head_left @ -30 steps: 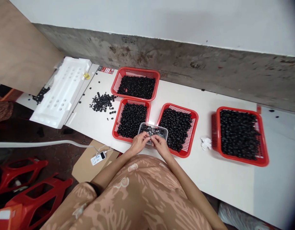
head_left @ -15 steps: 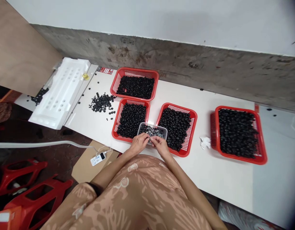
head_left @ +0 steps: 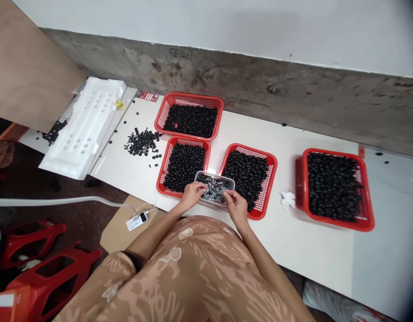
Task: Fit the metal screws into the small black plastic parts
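Observation:
A small clear plastic box [head_left: 210,201] of tiny black and silvery parts stands right in front of me. At its left side, my left hand [head_left: 193,195] has its fingertips pinched together over the rim; whatever lies in the pinch is too small to make out. My right hand [head_left: 236,206] is at the box's right end, thumb and fingers closed, with anything between them hidden. Behind the left hand is a red basket [head_left: 159,181] of small black ring-like parts. Close to the right hand stands another red basket [head_left: 272,172] holding larger black round parts.
At the back is a third red basket [head_left: 187,97] of small black parts. A pile of loose black pieces [head_left: 143,142] lies left of it, near a white foam block [head_left: 82,129]. Further right are a crumpled white scrap [head_left: 287,200] and a full red basket [head_left: 300,188].
My hands were together over the front of the clear box. They have parted, the left one moving left and the right one moving right.

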### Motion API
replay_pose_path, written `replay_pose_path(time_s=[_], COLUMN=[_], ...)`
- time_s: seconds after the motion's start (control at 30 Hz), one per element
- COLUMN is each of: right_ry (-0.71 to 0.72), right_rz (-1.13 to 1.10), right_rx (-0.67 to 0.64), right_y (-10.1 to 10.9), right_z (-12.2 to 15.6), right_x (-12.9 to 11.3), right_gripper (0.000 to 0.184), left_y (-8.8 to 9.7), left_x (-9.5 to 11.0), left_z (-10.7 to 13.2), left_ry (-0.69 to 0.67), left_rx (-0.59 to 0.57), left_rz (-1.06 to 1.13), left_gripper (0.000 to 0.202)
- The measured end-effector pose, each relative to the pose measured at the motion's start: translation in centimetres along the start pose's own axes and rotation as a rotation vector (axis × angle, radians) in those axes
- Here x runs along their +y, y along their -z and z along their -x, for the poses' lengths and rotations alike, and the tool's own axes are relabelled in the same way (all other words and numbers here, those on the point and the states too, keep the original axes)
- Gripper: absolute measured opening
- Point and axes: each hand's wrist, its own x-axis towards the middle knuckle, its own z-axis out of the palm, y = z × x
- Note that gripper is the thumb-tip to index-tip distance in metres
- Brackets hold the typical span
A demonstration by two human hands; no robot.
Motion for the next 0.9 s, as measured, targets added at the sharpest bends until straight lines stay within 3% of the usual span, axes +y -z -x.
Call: replay_pose_path(time_s=[0.2, 0.47, 0.67, 0.8, 0.9], right_ry=[-0.053, -0.052, -0.061, -0.07, -0.063], right_rz=[-0.085, -0.093, -0.101, -0.107, -0.089], right_rx=[0.026, 0.059, 0.058, 0.063, 0.064], right_y=[0.7, 1.0, 1.1, 1.1, 1.1], right_z=[1.0, 0.6, 0.5, 0.4, 0.3], right_x=[0.9, 0.0, 0.1, 0.2, 0.3], right_gripper=[0.042, 0.042, 0.043, 0.044, 0.045], left_y=[-0.7, -1.4, -2.2, -3.0, -2.7], left_x=[0.3, 1.9, 2.6, 2.4, 2.1], left_z=[-1.5, -3.5, -5.4, -5.8, -5.4], left_ry=[-0.087, -0.149, -0.187, -0.193, -0.167], left_rx=[-0.095, -0.203, -0.268, -0.373, -0.356], left_rz=[-0.393, -0.746, -0.836, -0.825, -0.808], left_gripper=[0.014, 0.025, 0.034, 0.038, 0.033])
